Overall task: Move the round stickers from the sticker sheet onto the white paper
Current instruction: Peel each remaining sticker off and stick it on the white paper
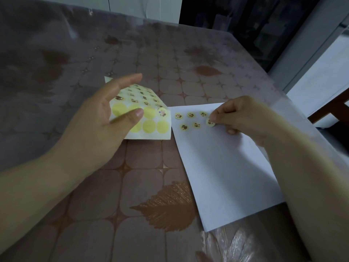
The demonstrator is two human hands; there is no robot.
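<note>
On white paper (222,167), right hand (243,118) pinches a sticker (210,122); left hand (98,118) grips the sticker sheet (151,127).

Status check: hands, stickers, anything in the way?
Left hand holds sticker sheet. Right hand pinches sticker at white paper, beside five stickers already down. Nothing in the way.

Your left hand (98,118) has the bent white sticker sheet with yellow circles (151,120) pinched, thumb on top. Your right hand (243,120) pinches a small round yellow printed sticker (210,122) over the plain white paper sheet (226,167). Five more stuck stickers (191,115) sit just left of those fingertips.
</note>
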